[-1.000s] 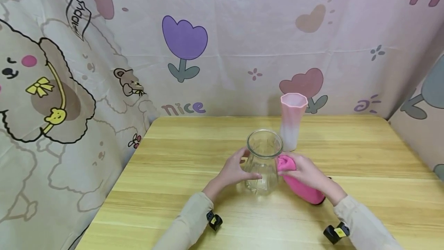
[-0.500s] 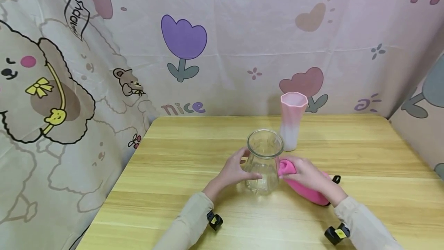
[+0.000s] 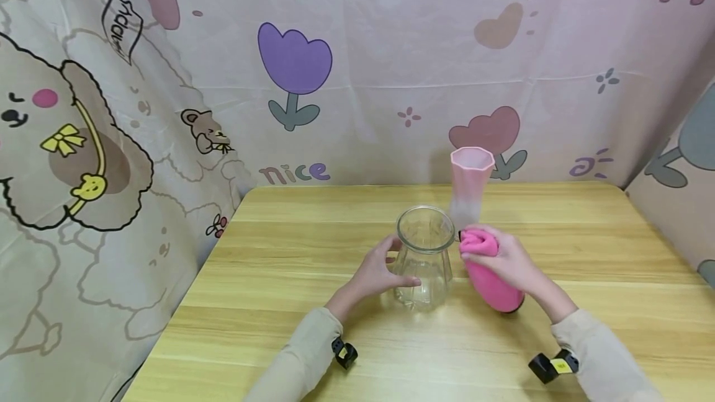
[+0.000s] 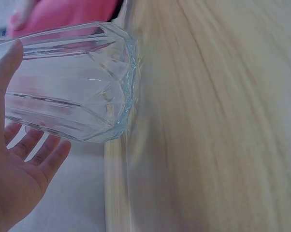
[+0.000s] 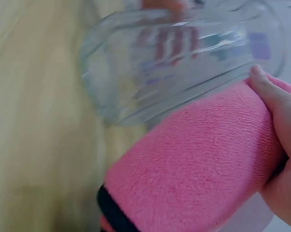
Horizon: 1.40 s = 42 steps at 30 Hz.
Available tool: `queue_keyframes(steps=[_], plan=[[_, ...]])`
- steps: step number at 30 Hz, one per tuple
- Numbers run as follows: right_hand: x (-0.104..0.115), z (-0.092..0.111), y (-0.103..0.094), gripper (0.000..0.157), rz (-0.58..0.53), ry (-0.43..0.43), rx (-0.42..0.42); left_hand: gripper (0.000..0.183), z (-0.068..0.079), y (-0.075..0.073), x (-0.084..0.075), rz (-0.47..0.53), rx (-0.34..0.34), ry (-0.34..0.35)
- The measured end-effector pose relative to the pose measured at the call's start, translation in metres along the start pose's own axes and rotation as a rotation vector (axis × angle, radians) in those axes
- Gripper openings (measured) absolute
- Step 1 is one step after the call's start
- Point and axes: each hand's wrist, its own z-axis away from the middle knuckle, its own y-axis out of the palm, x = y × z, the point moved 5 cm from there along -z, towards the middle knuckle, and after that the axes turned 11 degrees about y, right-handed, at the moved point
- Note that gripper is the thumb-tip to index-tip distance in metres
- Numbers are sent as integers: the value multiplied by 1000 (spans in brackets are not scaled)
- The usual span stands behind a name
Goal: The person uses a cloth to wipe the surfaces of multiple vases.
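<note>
A clear glass vase (image 3: 427, 259) with faceted sides and a round rim stands upright on the table. My left hand (image 3: 373, 275) holds it from the left, the thumb across its front and the fingers round behind. In the left wrist view the glass vase (image 4: 63, 77) shows its thick base. My right hand (image 3: 516, 265) grips a folded pink cloth (image 3: 494, 284) bunched at its top, just right of the vase. Fuzzy texture and a black edge show on the cloth (image 5: 198, 159) in the right wrist view, where it overlaps the glass.
Behind the right hand stands a tall pink-and-white vase (image 3: 471, 185), its foot partly hidden. The wooden table (image 3: 290, 247) ends at a printed fabric backdrop (image 3: 368, 67). Black wrist cameras (image 3: 344, 353) sit at both sleeves.
My right hand has drawn the pink cloth away from the glass vase's side, to the right and upward in view. The left hand and the glass vase stay in place.
</note>
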Motion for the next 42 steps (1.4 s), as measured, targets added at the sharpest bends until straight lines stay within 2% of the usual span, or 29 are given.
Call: queue_keyframes(steps=[2, 5, 9, 14, 20, 25, 28, 32, 34, 38, 42], plan=[[11, 0, -9, 47, -41, -16, -73, 81, 0, 0, 0, 15, 2, -8], [30, 3, -17, 48, -85, -48, -134, 82, 0, 0, 0, 30, 2, -19], [40, 4, -15, 50, -109, -81, -147, 83, 0, 0, 0, 41, -2, -30], [34, 1, -8, 51, -107, -83, -154, 86, 0, 1, 1, 57, -4, -27], [30, -1, 2, 50, -77, -93, -118, 86, -1, 1, 2, 53, -5, -22], [22, -3, 18, 39, -50, -159, -44, 86, -1, 1, 0, 49, -3, -16], [14, -3, 23, 32, -13, -155, 6, 85, 0, 0, -1, 51, -4, -20], [3, -1, 28, 36, 133, -137, 90, 84, 0, 0, -1, 55, -9, -34], [0, 1, 29, 40, 170, -121, 119, 84, 1, 1, -1, 54, -11, -37], [5, 1, 22, 43, 110, -102, 59, 84, 0, 1, -1, 54, -12, -17], [16, -2, 17, 38, 49, -157, -26, 86, 0, 1, -2, 54, -15, -7]])
